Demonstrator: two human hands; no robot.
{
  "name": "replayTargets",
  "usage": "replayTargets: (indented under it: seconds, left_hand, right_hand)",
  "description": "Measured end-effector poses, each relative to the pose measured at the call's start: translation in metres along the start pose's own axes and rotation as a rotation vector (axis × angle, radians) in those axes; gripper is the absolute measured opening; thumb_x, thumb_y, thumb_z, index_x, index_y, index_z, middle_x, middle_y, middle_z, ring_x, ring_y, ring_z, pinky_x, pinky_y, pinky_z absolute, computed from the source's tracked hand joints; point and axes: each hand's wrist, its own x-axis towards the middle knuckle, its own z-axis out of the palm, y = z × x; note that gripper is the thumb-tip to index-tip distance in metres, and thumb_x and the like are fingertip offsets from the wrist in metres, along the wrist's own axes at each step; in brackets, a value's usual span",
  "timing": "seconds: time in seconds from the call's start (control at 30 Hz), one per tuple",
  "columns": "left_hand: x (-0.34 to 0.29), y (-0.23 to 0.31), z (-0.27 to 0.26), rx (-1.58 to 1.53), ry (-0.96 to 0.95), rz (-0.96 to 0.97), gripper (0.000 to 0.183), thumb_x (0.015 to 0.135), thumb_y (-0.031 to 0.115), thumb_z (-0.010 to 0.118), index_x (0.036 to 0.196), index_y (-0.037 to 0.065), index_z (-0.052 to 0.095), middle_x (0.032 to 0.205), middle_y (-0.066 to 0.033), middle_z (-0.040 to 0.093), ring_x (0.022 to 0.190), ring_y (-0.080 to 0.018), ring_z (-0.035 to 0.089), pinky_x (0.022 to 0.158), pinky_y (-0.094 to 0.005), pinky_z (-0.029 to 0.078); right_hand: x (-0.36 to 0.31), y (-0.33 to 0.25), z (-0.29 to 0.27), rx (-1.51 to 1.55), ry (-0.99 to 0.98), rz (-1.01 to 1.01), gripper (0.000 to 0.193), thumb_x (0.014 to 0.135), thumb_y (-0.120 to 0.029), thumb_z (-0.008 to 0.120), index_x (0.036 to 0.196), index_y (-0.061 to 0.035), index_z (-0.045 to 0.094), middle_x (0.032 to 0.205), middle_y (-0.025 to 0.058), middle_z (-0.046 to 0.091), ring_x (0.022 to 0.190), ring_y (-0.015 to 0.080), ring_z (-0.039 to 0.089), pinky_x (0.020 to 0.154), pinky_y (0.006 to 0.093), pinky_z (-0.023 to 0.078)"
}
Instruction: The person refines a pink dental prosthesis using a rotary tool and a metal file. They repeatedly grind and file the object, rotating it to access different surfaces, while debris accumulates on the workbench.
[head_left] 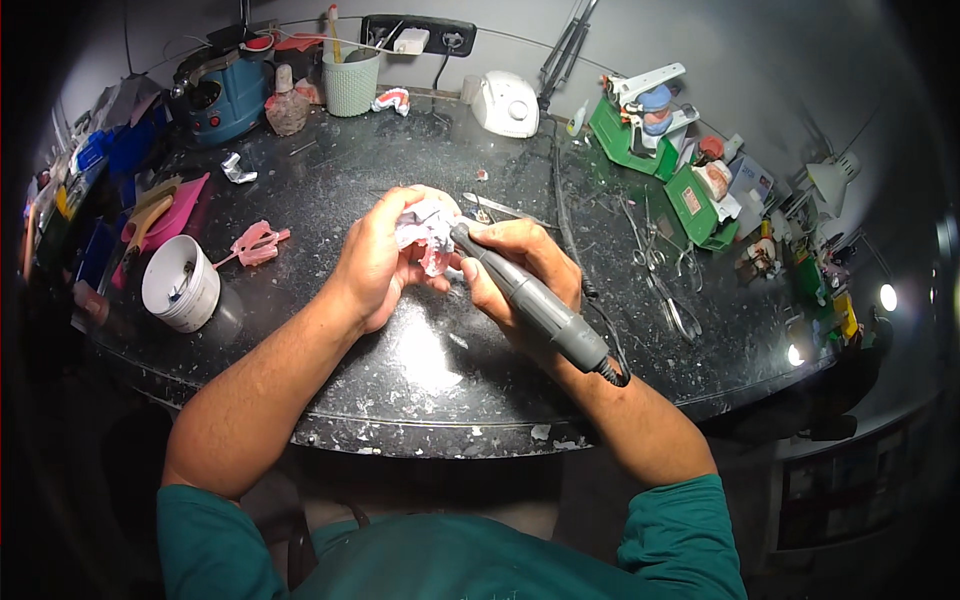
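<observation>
Above the middle of the dark bench, my left hand (375, 255) is closed around a white and pink dental cast (432, 228), and its fingers hide part of the piece. My right hand (530, 262) grips a grey rotary handpiece (535, 308) like a pen. The tool's front end points left and meets or nearly meets the cast; the bit itself is too small to make out. From the handpiece's rear a dark cord (622, 350) loops back under the right wrist. A slim metal tool (500, 208) lies on the bench just behind the right hand.
At left stand a white tub (182, 285) and a pink lattice-like piece (262, 243). Along the back are a blue machine (222, 95), a pale green cup (350, 82) and a white control unit (506, 104). Green bins (632, 140) and scissor-like metal tools (655, 262) occupy the right.
</observation>
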Motion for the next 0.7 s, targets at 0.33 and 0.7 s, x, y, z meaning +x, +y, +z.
replayTargets:
  seconds: [0.33,0.7]
  left_hand:
    - [-0.003,-0.003,0.001,0.000,0.045,0.035,0.032,0.104,0.030,0.043,0.106,0.006,0.063,0.096,-0.0036,0.067,0.084,-0.0119,0.065,0.068,-0.0267,0.053]
    - [-0.001,-0.007,-0.005,-0.030,0.038,0.054,0.031,0.104,0.030,0.044,0.108,0.005,0.063,0.098,-0.0055,0.067,0.085,-0.0148,0.066,0.070,-0.0298,0.055]
  right_hand:
    - [-0.001,0.001,0.004,0.042,0.003,-0.023,0.031,0.078,-0.001,0.079,0.106,-0.0002,0.065,0.097,0.0143,0.071,0.083,0.0238,0.073,0.073,0.0316,0.059]
    - [0.000,0.001,0.003,0.029,-0.017,-0.027,0.032,0.078,-0.001,0.080,0.105,-0.0003,0.064,0.096,0.0148,0.071,0.082,0.0243,0.072,0.072,0.0321,0.058]
